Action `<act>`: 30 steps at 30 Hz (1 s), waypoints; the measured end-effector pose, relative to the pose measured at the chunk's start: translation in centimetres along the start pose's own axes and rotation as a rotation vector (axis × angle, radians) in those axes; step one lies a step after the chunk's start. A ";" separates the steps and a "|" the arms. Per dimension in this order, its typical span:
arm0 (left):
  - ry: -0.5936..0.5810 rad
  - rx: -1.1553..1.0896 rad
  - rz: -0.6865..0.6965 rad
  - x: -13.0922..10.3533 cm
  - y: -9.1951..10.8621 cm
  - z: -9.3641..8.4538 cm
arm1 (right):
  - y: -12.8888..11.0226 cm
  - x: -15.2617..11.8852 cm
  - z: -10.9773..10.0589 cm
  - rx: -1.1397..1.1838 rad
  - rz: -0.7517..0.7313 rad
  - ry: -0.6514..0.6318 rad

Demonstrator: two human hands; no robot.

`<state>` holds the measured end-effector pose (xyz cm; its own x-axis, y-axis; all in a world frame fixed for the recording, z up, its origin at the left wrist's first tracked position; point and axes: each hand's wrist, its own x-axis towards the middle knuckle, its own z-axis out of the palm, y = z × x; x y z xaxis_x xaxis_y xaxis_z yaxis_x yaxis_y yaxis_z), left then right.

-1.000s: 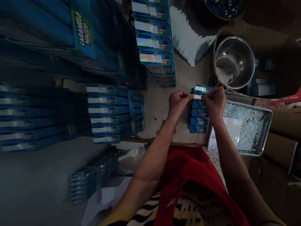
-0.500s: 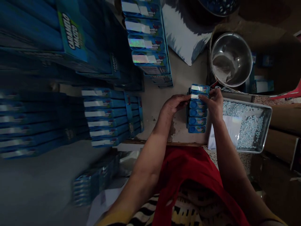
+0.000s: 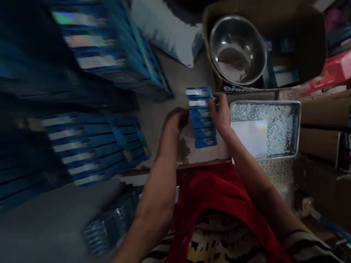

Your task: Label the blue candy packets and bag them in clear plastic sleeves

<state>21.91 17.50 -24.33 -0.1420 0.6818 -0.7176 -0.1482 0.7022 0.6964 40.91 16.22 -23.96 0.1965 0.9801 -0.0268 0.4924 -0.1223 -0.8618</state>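
A short row of small blue candy boxes (image 3: 204, 122), lettered "Caramelo Macizo" where legible, lies between my hands. The two farthest boxes carry shiny white label strips (image 3: 197, 103); the nearer ones show plain blue printed tops. My left hand (image 3: 175, 118) is curled by the row's left side, its fingertips dark and blurred, so what they hold is hidden. At the right end of the second box, my right hand (image 3: 221, 113) closes thumb and fingers on the row's edge.
Stacked blue cartons (image 3: 90, 146) with white strips fill the left. Beyond, a steel bowl (image 3: 237, 51) sits in an open cardboard box (image 3: 307, 54). On the right, a metal tray (image 3: 298, 128) holds pale blue pellets and a white sheet (image 3: 249, 137). A white bag (image 3: 175, 40) lies behind.
The whole view has shifted, placing the scene farther left. My left hand has drawn slightly away from the second box's label strip, while my right hand stays at its right end.
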 end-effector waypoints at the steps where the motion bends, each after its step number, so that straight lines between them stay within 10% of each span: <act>1: 0.102 0.035 0.038 -1.4 -0.2 -0.3 | 0.6 -0.7 -0.3 0.053 0.036 0.003; 5: 0.589 0.257 0.674 -9.9 -2.6 1.2 | 4.9 -5.7 -4.9 0.076 0.125 0.057; 10: -0.071 0.687 1.021 -15.0 -8.1 13.3 | 12.6 -13.2 -14.2 -0.232 0.267 0.202; 16: -0.285 1.245 0.672 -6.2 -11.1 27.2 | 18.2 -15.2 -20.4 -0.543 0.268 0.199; 30: -0.446 0.997 0.564 -3.4 -12.0 27.7 | 18.5 -8.4 -21.8 -0.758 -0.056 -0.188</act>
<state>51.25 12.42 -30.23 0.4324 0.8137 -0.3885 0.6661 0.0021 0.7458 66.80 2.37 -28.61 0.0408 0.9897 -0.1375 0.9553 -0.0790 -0.2850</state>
